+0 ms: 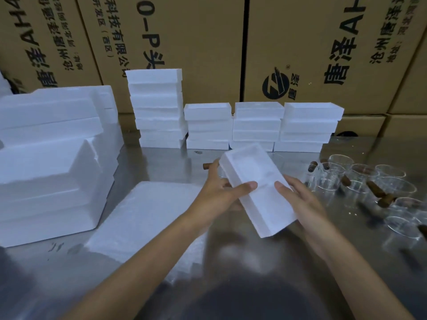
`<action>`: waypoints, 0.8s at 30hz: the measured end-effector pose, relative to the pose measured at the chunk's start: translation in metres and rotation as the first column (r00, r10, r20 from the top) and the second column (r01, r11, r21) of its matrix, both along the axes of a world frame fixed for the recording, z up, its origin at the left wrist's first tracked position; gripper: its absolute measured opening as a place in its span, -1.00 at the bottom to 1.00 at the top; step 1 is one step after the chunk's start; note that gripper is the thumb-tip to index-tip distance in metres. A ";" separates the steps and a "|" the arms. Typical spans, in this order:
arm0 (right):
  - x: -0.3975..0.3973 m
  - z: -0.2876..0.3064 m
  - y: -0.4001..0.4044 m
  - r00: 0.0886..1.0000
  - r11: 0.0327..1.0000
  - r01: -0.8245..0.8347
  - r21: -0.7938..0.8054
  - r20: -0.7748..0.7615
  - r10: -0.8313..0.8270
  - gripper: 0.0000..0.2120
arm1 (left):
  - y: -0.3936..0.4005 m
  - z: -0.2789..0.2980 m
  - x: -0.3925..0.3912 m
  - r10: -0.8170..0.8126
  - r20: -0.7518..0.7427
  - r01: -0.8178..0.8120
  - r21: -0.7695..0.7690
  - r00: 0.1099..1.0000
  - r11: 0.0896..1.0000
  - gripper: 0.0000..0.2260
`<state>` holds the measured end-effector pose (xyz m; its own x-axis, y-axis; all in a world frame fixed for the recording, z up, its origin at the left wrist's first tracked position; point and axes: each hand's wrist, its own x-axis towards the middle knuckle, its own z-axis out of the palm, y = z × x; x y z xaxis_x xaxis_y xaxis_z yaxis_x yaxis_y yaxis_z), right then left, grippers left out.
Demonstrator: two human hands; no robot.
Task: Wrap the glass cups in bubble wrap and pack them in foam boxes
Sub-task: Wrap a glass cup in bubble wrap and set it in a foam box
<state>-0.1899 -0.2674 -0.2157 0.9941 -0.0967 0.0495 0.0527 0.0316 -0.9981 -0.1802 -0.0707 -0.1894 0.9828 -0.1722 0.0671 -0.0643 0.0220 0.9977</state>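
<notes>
Both hands are on one foam box, held up above the middle of the steel tabletop, tilted, its moulded cavity facing up. Left hand grips the box's left long side, thumb curled over the top rim, fingers underneath. Right hand grips the right long side near the near end, thumb lying on the top face. Hands are apart, box clamped between them. A brown handle end sticks out just behind the left hand; can't tell what it's attached to, as the hand and box hide it.

Glass cups with brown handles are clustered along the tabletop's right edge, some upright, some tipped, touching one another. None of them is wrapped.

Bubble wrap sheet lies flat on the tabletop left of centre, under the left forearm, running toward the near edge.

Stacked foam boxes line the far edge: three low stacks side by side, plus one taller stack just to their left. A big pile of foam pieces fills the left edge up to the far-left corner.

Printed cardboard cartons stand behind the far edge like a wall.
</notes>
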 end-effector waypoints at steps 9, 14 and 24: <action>0.004 -0.006 -0.018 0.997 0.944 -0.064 -0.325 -0.058 0.048 -0.94 | 0.026 -0.017 0.018 -0.051 0.059 0.026 0.362 0.997 0.932 -0.49; 0.020 -0.019 -0.024 0.995 0.938 0.104 -0.330 0.042 -0.095 -0.84 | 0.022 -0.032 0.013 -0.157 0.165 0.008 0.663 0.974 0.748 -0.62; 0.023 -0.019 -0.025 0.982 0.946 0.189 -0.265 0.048 -0.183 -0.85 | 0.011 -0.035 0.004 -0.056 0.384 -0.314 0.822 0.921 0.475 -0.62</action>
